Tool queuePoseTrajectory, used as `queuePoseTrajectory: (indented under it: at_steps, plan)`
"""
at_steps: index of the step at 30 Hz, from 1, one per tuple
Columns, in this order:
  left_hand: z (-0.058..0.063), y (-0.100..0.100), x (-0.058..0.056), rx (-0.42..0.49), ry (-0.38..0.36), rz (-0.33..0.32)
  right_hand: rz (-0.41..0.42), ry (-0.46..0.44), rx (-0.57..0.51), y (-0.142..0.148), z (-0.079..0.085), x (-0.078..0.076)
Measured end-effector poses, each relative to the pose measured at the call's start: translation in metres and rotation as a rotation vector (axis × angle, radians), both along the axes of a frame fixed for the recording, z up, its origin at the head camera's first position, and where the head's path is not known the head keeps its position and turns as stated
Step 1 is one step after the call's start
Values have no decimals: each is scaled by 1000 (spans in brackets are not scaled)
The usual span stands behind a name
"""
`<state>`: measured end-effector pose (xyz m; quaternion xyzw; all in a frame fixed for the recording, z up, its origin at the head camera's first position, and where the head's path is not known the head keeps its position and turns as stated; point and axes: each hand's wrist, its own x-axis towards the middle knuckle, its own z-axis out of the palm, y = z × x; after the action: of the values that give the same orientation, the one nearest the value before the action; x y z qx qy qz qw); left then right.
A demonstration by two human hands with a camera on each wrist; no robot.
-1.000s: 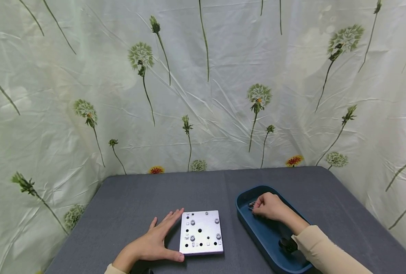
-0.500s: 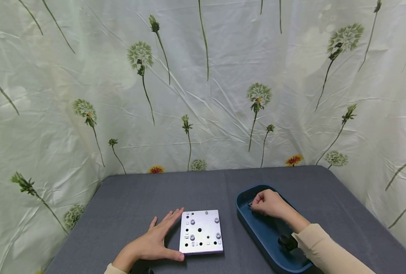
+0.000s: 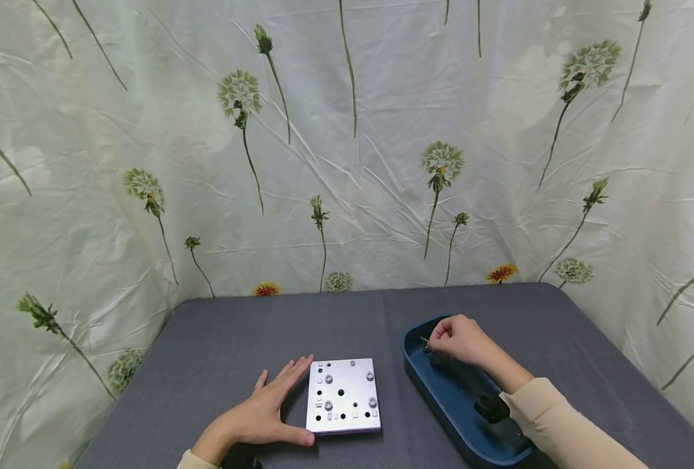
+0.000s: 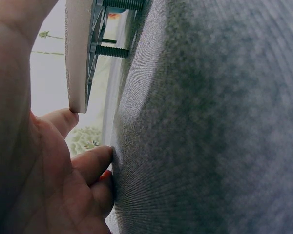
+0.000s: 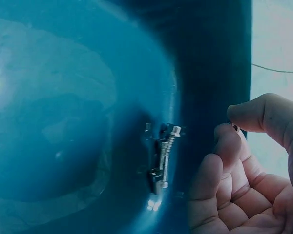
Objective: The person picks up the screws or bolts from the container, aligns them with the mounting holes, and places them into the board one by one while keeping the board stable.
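Note:
My left hand (image 3: 267,413) lies spread along the left side of a silver metal plate (image 3: 351,384), fingers straight, with the thumb at the near left corner and a fingertip at the far one. In the left wrist view, threaded screws (image 4: 112,50) stick out below the plate (image 4: 77,58). Over the far end of a blue tray (image 3: 441,407), my right hand (image 3: 461,339) pinches a small thin metal screw (image 3: 424,339) between thumb and index finger. The right wrist view shows only a bit of it (image 5: 235,127); the rest is hidden by the fingers.
Several loose screws (image 5: 166,156) lie by the wall inside the tray. A dark grey cloth covers the table (image 3: 300,326). Behind it hangs a pale curtain (image 3: 347,163) with a dandelion print. A black wrist camera (image 3: 491,409) hangs under the right wrist, above the tray.
My right hand has risen slightly from the tray's floor, and a thin screw now shows at its fingertips. The left hand and the plate have stayed put.

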<state>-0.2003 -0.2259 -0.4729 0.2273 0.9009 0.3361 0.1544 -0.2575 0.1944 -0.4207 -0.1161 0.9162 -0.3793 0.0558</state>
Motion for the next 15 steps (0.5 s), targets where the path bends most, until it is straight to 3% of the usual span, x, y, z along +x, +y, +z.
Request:
queuePoseTrajectory:
  at_steps: [15]
  plan:
    - [-2,-1,-1,6,-3,-4,0,-21,-21,-7,11,0]
